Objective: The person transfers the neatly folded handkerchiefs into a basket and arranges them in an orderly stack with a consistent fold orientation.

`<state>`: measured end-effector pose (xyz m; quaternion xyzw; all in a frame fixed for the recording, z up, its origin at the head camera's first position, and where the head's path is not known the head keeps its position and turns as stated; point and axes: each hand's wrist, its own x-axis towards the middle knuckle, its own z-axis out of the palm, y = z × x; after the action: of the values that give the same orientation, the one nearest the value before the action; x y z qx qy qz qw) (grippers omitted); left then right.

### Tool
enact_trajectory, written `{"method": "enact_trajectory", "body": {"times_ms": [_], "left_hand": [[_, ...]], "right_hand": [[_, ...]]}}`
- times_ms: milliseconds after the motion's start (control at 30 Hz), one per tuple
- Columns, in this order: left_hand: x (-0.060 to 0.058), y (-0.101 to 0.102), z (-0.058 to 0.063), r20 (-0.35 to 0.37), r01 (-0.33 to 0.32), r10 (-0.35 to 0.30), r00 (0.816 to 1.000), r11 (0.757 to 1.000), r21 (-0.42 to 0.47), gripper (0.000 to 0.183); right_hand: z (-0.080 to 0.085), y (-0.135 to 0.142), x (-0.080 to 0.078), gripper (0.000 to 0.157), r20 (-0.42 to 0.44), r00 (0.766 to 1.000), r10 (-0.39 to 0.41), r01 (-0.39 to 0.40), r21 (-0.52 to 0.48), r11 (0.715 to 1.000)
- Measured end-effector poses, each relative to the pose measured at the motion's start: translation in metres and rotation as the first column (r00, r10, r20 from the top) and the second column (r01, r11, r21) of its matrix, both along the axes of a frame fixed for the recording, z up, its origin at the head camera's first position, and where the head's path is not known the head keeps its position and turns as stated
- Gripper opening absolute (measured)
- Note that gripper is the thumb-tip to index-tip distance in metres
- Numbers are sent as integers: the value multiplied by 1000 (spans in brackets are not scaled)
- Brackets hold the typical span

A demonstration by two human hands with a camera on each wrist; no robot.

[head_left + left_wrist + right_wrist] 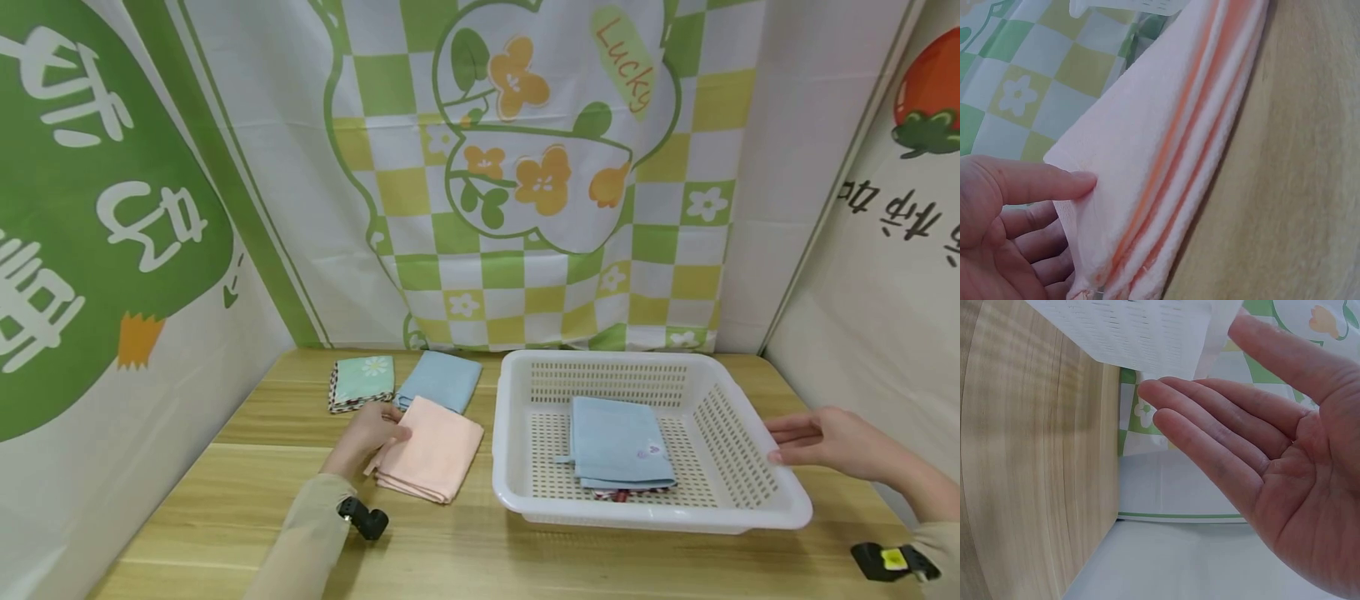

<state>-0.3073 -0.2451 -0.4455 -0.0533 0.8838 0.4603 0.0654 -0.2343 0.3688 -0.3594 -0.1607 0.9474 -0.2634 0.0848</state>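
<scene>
My left hand (372, 432) pinches the left edge of a folded pink towel (435, 450). In the left wrist view the thumb lies on top of the towel (1129, 137), with the other fingers behind its edge. My right hand (840, 442) is at the right side of a white plastic basket (652, 512). Its fingers are nearly straight and its thumb is at the rim, as the right wrist view shows (1260, 437). Inside the basket lies a folded light blue towel (618, 442), over another cloth with a red-patterned edge that is mostly hidden.
Behind the pink towel, a second folded blue towel (442, 379) lies on the wooden table (225, 508). A mint green towel with a checked edge (363, 382) is to its left. Printed curtains (555, 283) hang along the back and sides.
</scene>
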Motion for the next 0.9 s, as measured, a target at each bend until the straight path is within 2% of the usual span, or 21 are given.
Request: {"method": "enact_trajectory", "body": {"times_ms": [200, 367, 533, 900], "left_hand": [[2, -1, 2, -22, 12, -12, 1000, 1000, 16, 29], [2, -3, 3, -39, 28, -28, 999, 1000, -7, 28], [4, -6, 5, -41, 48, -48, 998, 999, 7, 33], [4, -8, 7, -23, 44, -43, 999, 998, 44, 43]], "right_hand": [[-1, 1, -1, 54, -11, 1000, 10, -10, 2, 1000], [-2, 2, -1, 56, 4, 1000, 21, -21, -23, 1000], [-1, 2, -2, 58, 25, 999, 21, -20, -41, 999], [-1, 1, -1, 55, 21, 999, 31, -30, -20, 999]]}}
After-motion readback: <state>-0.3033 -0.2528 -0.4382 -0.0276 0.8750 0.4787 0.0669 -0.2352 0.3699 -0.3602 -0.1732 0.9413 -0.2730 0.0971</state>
